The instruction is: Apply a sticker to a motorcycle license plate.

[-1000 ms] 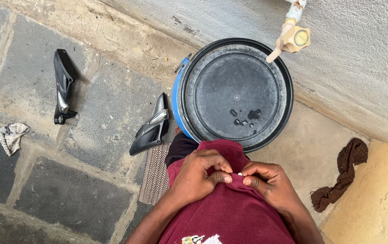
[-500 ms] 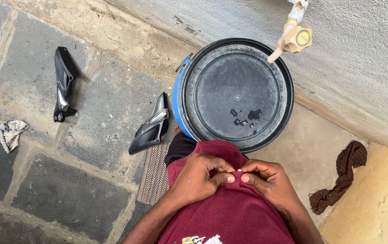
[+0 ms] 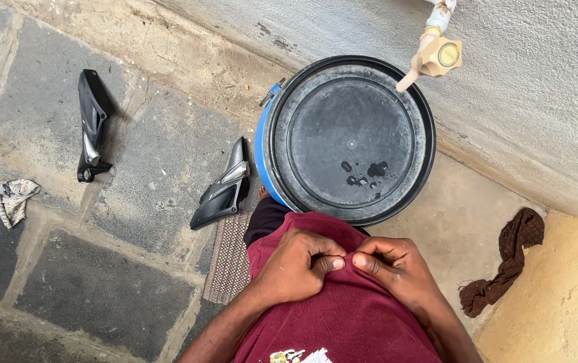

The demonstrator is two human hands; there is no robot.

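Low in the frame, the left hand [image 3: 299, 265] and right hand [image 3: 396, 265] meet knuckle to knuckle, fingers curled and pinching a fold of maroon cloth garment [image 3: 342, 323]. Best kept taut, grip close. Just above stands the blue drum with a black round lid [image 3: 349, 138]; open stone paving [image 3: 121, 296] lies left.

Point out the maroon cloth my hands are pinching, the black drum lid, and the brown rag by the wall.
maroon cloth [image 3: 342, 316], head view, flat middle below the hands.
black drum lid [image 3: 351, 138], head view, lid's centre.
brown rag [image 3: 507, 259], head view, mid-length of the rag.
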